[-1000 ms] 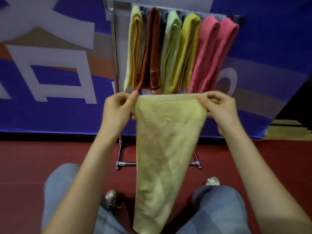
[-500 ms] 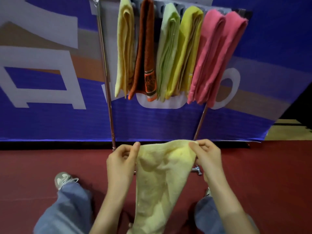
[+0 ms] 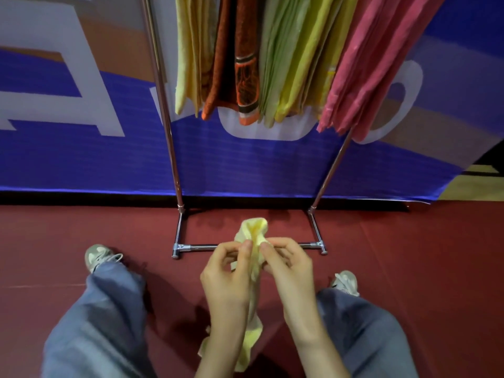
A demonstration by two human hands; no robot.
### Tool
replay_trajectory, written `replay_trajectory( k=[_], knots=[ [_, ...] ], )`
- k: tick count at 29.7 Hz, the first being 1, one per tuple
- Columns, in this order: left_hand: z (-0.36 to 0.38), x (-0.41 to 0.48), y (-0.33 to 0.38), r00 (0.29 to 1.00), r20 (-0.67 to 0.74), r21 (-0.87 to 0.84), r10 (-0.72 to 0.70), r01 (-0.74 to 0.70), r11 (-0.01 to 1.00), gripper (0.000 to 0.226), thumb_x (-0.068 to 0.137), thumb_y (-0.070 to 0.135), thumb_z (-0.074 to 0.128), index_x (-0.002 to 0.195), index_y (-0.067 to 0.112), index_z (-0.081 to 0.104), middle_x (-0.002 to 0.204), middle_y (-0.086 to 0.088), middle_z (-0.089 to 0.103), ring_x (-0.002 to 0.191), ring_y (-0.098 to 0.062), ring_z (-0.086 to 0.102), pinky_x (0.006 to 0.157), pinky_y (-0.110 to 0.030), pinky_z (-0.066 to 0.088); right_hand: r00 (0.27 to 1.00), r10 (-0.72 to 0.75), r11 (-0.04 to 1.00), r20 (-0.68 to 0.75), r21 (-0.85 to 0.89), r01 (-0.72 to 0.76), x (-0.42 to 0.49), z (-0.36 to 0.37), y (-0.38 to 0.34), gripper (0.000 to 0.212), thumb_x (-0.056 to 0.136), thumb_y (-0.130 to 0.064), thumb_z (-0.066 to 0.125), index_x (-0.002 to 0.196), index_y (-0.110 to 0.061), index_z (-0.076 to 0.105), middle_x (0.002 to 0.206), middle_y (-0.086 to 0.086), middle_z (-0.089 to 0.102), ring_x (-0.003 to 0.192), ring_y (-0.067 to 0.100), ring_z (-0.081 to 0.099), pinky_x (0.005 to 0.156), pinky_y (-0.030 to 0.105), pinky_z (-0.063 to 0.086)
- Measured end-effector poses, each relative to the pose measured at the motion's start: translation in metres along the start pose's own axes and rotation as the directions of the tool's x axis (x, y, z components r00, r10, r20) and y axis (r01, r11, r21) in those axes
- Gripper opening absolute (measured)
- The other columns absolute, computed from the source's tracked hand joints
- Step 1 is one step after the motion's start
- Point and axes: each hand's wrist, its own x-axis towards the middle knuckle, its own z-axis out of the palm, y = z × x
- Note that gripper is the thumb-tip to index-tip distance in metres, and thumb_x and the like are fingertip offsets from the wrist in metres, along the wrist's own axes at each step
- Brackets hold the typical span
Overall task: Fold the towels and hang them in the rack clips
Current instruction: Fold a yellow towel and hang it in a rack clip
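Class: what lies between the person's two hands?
The pale yellow towel, bunched up and pinched by both the left hand and the right hand; the head view shows it.

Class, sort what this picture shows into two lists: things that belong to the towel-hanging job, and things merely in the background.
Job: yellow towel, pinched by left hand and right hand; rack; hung towels.
Background: blue banner; red floor; shoes.
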Motion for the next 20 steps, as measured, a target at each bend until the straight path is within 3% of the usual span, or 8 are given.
replay_trajectory(
  k=[3,8,12,16,20],
  knots=[
    [-0.003,-0.002,0.000,1.000,0.028,-0.044,0.006,-0.005,0.999,0.010,0.070,0.027,0.059,0.061,0.025,0.057,0.062,0.024,0.065,0.056,0.006,0.057,0.054,-0.004,0.040,0.999,0.005,1.000,0.035,-0.012,-0.004,-0.004,-0.004,0.004,0.018,0.084,0.001,0.055,0.077,-0.012,0.066,0.064,-0.005,0.069,0.063,0.000,0.063,0.056,0.012,0.048],
    [-0.005,-0.008,0.004,0.999,0.041,-0.077,0.018,-0.015,0.997,0.009,0.072,0.024,0.059,0.063,0.023,0.059,0.061,0.022,0.066,0.057,0.007,0.057,0.056,-0.004,0.040,1.000,-0.011,0.998,0.025,-0.065,0.013,-0.016,-0.001,0.001,0.027,0.082,0.003,0.058,0.073,-0.020,0.068,0.066,-0.013,0.072,0.067,-0.004,0.064,0.063,0.009,0.047],
    [-0.007,-0.011,0.004,0.997,0.076,-0.103,0.022,-0.014,0.995,0.020,0.079,0.006,0.065,0.066,0.021,0.060,0.062,0.018,0.068,0.059,0.006,0.060,0.058,-0.004,0.043,0.999,-0.020,1.000,0.034,-0.018,0.021,-0.025,-0.002,-0.005,0.026,0.085,-0.001,0.054,0.075,-0.020,0.070,0.069,-0.011,0.073,0.070,-0.001,0.066,0.065,0.010,0.049],
    [-0.019,-0.016,0.003,0.982,0.187,-0.150,0.022,0.006,0.989,0.017,0.067,0.019,0.073,0.078,0.026,0.062,0.080,0.002,0.069,0.074,-0.001,0.065,0.069,-0.009,0.049,0.987,0.059,0.974,0.153,0.207,-0.090,-0.033,-0.008,-0.016,0.030,0.093,-0.010,0.036,0.085,-0.004,0.065,0.065,-0.003,0.073,0.065,0.003,0.068,0.058,0.010,0.050],
    [-0.030,-0.015,0.007,0.976,0.203,-0.112,0.083,-0.061,0.992,0.020,0.071,0.013,0.069,0.079,0.030,0.062,0.083,-0.002,0.068,0.070,0.004,0.064,0.066,-0.007,0.048,0.968,0.007,0.987,0.252,0.151,-0.046,-0.037,-0.014,-0.015,0.025,0.092,-0.009,0.036,0.095,-0.010,0.061,0.076,0.003,0.073,0.076,0.009,0.069,0.068,0.015,0.052]
  ],
)
